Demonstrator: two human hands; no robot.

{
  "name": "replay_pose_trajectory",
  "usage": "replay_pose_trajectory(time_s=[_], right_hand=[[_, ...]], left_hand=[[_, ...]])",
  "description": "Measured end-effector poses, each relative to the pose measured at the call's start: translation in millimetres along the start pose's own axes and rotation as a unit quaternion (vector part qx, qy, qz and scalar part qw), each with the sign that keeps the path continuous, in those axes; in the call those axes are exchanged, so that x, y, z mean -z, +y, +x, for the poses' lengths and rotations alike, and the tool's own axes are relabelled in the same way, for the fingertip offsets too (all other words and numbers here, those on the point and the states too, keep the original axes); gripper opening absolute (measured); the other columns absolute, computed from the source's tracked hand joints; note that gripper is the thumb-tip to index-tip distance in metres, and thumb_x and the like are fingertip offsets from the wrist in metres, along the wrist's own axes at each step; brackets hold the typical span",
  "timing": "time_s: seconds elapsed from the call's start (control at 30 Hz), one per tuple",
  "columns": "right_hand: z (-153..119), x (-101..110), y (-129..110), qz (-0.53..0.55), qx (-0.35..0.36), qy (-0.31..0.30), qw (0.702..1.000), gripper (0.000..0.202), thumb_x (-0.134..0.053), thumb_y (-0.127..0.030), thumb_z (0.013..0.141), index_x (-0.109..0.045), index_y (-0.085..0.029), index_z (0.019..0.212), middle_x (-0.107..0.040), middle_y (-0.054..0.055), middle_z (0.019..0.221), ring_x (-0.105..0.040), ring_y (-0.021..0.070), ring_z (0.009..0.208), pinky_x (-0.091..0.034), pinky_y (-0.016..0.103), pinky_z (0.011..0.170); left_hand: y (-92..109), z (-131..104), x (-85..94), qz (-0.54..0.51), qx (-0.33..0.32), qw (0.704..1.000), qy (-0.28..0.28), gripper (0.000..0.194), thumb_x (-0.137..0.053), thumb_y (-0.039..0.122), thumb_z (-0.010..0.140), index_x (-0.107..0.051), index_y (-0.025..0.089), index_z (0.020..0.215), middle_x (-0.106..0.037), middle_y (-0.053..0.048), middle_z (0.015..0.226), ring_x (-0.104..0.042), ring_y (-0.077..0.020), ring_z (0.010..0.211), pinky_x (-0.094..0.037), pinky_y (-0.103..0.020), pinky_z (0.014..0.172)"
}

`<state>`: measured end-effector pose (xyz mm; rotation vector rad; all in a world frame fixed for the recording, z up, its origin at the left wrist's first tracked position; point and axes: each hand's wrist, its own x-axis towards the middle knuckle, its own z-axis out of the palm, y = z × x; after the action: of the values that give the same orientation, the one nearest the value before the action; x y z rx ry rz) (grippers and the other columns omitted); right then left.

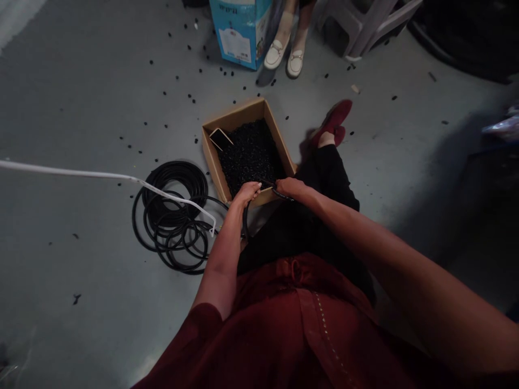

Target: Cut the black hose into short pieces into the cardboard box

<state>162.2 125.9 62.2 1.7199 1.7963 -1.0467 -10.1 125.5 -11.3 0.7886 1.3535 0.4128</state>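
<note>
My left hand (248, 191) is closed with the fingers pinched round a thin black hose (245, 219), which hangs down from it toward my lap. Close by on the right, my right hand (290, 187) is closed on a slim dark object (281, 194) that sticks out below the fingers; its kind is too dark to make out. Both hands are over the near edge of a cardboard box (219, 175). Small black pieces (251, 154) fill the box in a heap, and a dark flat item with a pale rim (221, 139) leans in its far left corner.
Left of the box lies a loose coil of black hose (178, 167). A white cord (81, 173) crosses above it. Small black bits are scattered over the grey floor (101, 97). Farther off are a blue carton (237, 32), another person's white shoes (295, 62) and a plastic stool (365, 27).
</note>
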Motion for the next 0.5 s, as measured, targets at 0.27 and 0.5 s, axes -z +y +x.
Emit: replay_pose_trajectory(time_s=[0.27, 0.5], right_hand=[[-5.7, -1.5, -0.5, -0.001, -0.004, 0.016, 1.000, 0.048, -0.043, -0.036, 0.094, -0.066, -0.014, 0.131, -0.065, 0.023, 0.129, -0.064, 0.0373, 0.118, -0.051, 0.044, 0.093], [-21.5, 5.2, 15.7, 0.007, 0.006, 0.059, 0.998, 0.061, -0.042, -0.064, 0.093, -0.062, -0.018, 0.128, -0.068, 0.020, 0.124, -0.066, 0.0338, 0.113, -0.051, 0.039, 0.088]], left_hand=[[-1.4, 1.2, 5.8, -0.044, -0.010, 0.999, 0.025, 0.024, -0.059, 0.020, 0.092, -0.056, 0.013, 0.069, -0.051, 0.004, 0.056, -0.036, -0.0024, 0.039, -0.024, -0.017, 0.042], [-0.5, -32.0, 3.7, -0.173, -0.034, 0.983, 0.054, 0.025, -0.065, 0.019, 0.087, -0.055, 0.015, 0.109, -0.069, 0.000, 0.083, -0.056, -0.0055, 0.057, -0.045, -0.020, 0.057]])
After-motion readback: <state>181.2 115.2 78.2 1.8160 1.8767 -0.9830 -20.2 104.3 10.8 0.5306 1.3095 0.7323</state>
